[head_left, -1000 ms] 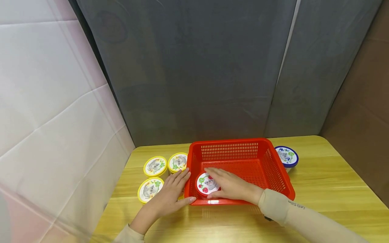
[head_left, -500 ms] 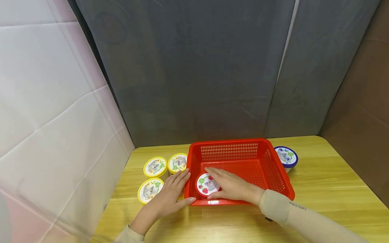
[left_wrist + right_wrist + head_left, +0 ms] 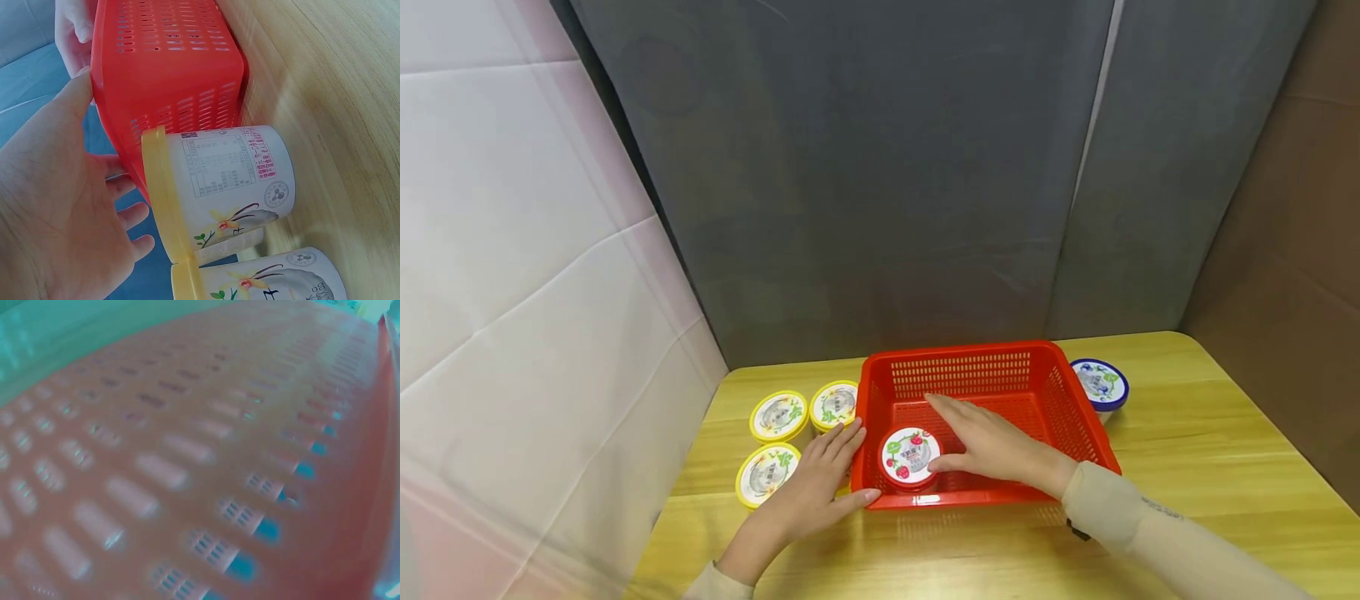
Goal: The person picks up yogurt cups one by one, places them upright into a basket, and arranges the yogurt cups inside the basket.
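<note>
In the head view a red plastic basket (image 3: 962,498) stands on the table. A tub with a red rim and strawberry lid (image 3: 911,457) sits in its front left corner. My right hand (image 3: 1007,446) is over the basket just right of this tub, fingers extended, thumb tip right by the lid's edge. My left hand (image 3: 808,492) rests along the basket's left side, its fingers and thumb spread at the rim. In the left wrist view, that hand's thumb meets the red rim, and a yellow-lidded tub (image 3: 225,175) stands against the basket. Slotted basket wall (image 3: 156,469) fills the right wrist view.
Two more yellow-lidded tubs, one at the back (image 3: 779,416) and one nearer (image 3: 767,474), stand left of the basket, the nearer partly behind my left hand. A blue-lidded tub (image 3: 1101,383) is close to the basket's right side. A dark panel (image 3: 880,183) rises behind the wooden table (image 3: 1195,467).
My right hand has let go of the strawberry tub and drawn back to the right, fingers spreading. The tub and my left hand stay in place; the head view has shifted slightly.
</note>
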Demonstrator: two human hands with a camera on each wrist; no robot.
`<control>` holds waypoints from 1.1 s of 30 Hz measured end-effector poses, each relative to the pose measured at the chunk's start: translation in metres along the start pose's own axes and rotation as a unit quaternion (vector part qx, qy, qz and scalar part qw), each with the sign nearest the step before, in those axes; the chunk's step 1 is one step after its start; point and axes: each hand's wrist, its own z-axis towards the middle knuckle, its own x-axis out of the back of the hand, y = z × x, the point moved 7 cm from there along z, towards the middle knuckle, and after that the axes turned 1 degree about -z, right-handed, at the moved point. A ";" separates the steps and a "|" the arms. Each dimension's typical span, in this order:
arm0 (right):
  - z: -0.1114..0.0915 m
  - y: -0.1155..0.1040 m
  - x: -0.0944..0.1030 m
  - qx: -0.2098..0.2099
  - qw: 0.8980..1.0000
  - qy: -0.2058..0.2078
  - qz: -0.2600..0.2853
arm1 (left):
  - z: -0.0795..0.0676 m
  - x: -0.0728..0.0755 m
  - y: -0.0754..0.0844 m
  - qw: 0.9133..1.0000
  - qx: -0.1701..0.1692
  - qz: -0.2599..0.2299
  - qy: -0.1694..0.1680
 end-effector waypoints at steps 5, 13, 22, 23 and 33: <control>-0.009 0.011 0.013 -0.008 1.000 0.025 -0.002 | 0.000 0.000 0.000 1.000 0.001 -0.003 -0.003; -0.027 0.033 0.023 -0.044 0.998 0.035 0.013 | 0.001 -0.001 -0.001 1.000 -0.003 0.001 -0.003; -0.045 0.050 0.032 -0.063 0.997 0.042 0.010 | 0.001 0.000 0.001 1.000 -0.004 -0.004 -0.001; -0.047 0.052 0.034 -0.066 0.997 0.044 0.008 | 0.001 0.001 0.001 1.000 -0.004 -0.004 -0.001; -0.058 0.071 0.057 -0.080 0.994 0.074 0.002 | -0.001 0.001 0.001 1.000 -0.001 -0.002 -0.002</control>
